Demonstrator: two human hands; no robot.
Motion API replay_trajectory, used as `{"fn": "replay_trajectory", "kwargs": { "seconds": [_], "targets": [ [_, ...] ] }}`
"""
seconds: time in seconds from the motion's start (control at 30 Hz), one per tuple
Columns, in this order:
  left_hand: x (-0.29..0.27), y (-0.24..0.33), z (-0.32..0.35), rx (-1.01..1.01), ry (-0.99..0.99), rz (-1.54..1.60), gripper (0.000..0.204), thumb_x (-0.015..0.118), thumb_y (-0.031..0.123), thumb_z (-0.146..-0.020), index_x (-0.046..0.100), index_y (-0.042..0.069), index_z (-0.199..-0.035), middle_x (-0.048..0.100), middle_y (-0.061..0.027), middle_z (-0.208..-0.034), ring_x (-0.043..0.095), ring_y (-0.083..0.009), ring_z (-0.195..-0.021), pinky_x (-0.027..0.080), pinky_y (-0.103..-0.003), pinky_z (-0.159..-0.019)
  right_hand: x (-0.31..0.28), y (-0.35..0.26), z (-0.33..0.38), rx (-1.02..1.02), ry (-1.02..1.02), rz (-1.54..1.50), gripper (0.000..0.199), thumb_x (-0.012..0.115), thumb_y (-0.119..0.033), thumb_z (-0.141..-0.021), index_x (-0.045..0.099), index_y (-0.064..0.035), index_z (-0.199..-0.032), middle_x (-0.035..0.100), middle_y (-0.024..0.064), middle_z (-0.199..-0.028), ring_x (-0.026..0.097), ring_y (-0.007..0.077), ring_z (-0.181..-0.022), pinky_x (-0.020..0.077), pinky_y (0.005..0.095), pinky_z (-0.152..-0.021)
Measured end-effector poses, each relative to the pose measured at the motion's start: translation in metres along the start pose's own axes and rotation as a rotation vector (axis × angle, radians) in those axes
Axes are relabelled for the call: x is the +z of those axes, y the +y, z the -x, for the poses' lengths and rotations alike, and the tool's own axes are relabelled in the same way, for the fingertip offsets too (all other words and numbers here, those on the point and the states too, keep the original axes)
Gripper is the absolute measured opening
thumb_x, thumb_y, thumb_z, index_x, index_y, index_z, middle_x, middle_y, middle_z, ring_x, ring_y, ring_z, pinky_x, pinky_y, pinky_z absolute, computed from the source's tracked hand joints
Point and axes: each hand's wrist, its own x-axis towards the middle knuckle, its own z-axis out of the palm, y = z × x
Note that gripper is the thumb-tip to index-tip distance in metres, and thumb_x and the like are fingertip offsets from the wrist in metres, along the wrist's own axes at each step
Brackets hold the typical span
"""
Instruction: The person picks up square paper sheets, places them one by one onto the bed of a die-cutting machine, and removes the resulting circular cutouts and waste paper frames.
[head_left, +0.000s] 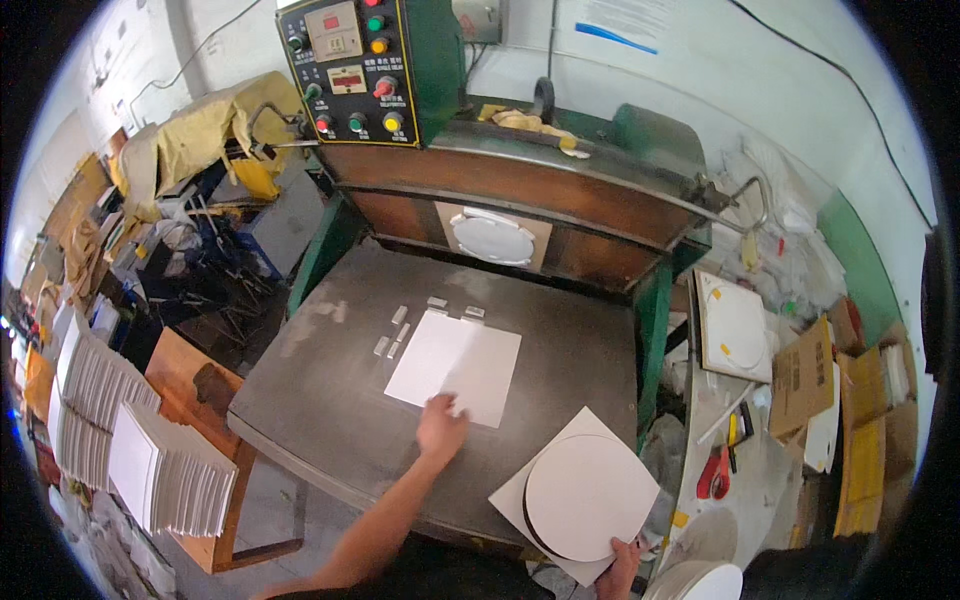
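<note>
On the grey press bed, a white square sheet [458, 362] lies flat against several small metal stop blocks [399, 333]. My left hand [441, 430] is over the sheet's near edge, its fingers slightly bent and the thumb apart; it appears to touch the sheet without gripping it. At the bed's near right corner, my right hand [620, 570] is closed on the edge of a white square board [520, 497]. A large white disc [590, 495] lies on that board, with a dark gap along its left side.
Across the bed's back stands the press head, carrying a round white die [493, 238]. A control panel [350, 75] hangs above left. Stacks of white sheets [175, 470] stand on a wooden stool [225, 530]. To the right are red-handled scissors [714, 475] and cardboard boxes [800, 390].
</note>
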Motion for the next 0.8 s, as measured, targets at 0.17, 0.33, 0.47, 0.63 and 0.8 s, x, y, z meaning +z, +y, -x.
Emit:
{"fn": "replay_trajectory", "kwargs": {
  "seconds": [0.17,0.33,0.47,0.63,0.8],
  "targets": [
    [0.063,0.035,-0.058,0.356,-0.07,-0.52,0.061,0.061,0.031,-0.081,0.045,0.005,-0.133,0.036,-0.0186,-0.146,0.026,-0.0357,-0.139,0.017,-0.053,-0.113,0.037,-0.017,0.081,-0.146,0.024,0.158,0.048,0.061,-0.01,-0.08,0.053,0.0055,-0.125,0.06,0.0134,-0.116,0.055,0.027,-0.105,0.0403,0.0393,-0.097],
    [0.075,0.028,-0.081,0.38,-0.215,-0.609,0.057,0.055,0.029,-0.083,0.045,0.006,-0.135,0.033,-0.0181,-0.149,0.02,-0.037,-0.142,0.009,-0.055,-0.115,0.023,0.011,0.13,-0.192,0.08,-0.18,0.045,0.058,-0.013,-0.085,0.05,0.0045,-0.126,0.061,0.0139,-0.113,0.058,0.0269,-0.101,0.0459,0.0399,-0.087],
    [0.069,0.012,-0.06,0.384,-0.297,-0.358,0.055,0.053,0.034,-0.088,0.046,0.006,-0.135,0.036,-0.0165,-0.147,0.032,-0.0361,-0.136,0.026,-0.056,-0.108,0.012,0.026,0.146,-0.16,0.072,-0.335,0.05,0.057,-0.009,-0.088,0.04,0.0022,-0.133,0.058,0.0166,-0.121,0.058,0.0266,-0.107,0.0473,0.0406,-0.092],
    [0.007,0.098,0.05,-0.105,-1.41,0.903,0.055,0.056,0.038,-0.092,0.045,0.007,-0.136,0.054,-0.012,-0.131,0.054,-0.028,-0.117,0.046,-0.045,-0.093,-0.017,0.067,0.138,-0.226,0.124,-0.352,0.037,0.061,-0.01,-0.088,0.054,-0.0001,-0.123,0.063,0.0105,-0.115,0.06,0.0216,-0.102,0.0475,0.0349,-0.089],
    [0.0,0.13,0.162,0.115,-1.461,0.509,0.048,0.059,0.023,-0.09,0.046,0.006,-0.134,0.058,-0.0112,-0.119,0.056,-0.0221,-0.107,0.048,-0.04,-0.089,-0.074,0.092,0.152,-0.325,0.244,-0.143,0.024,0.058,-0.014,-0.093,0.059,0.0017,-0.112,0.067,0.0073,-0.091,0.062,0.0158,-0.076,0.0499,0.03,-0.07]
  ]
}}
